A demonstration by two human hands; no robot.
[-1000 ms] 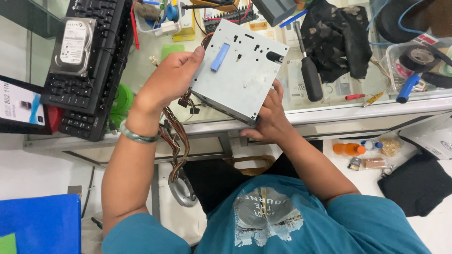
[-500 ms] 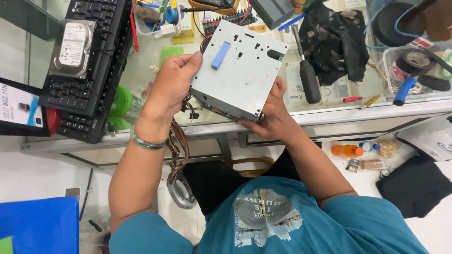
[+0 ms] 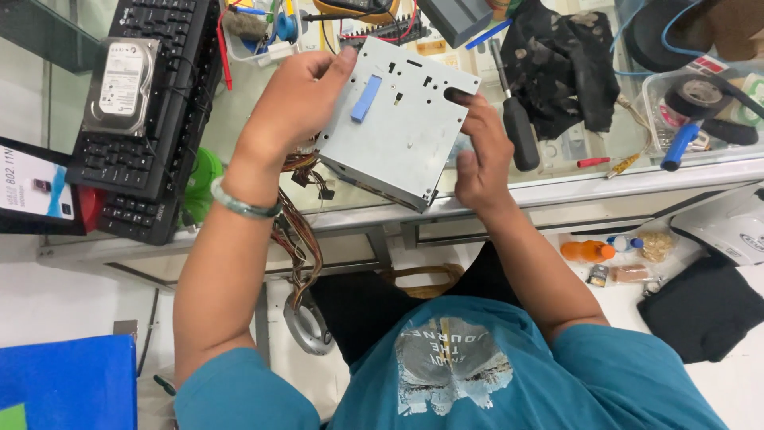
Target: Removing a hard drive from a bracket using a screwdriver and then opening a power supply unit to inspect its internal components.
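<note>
Bright, even light fills the frame, and shadows are soft and faint. The glass tabletop (image 3: 239,119) shows pale glare toward the upper left, and the white floor at lower right looks nearly washed out. Focus is fairly sharp at centre; edges bend slightly with wide-angle distortion, and fine details look a little soft.

white-labelled hard drive (image 3: 122,86) on keyboard (image 3: 163,103); perhaps boxed adapter (image 3: 36,191) left
</note>
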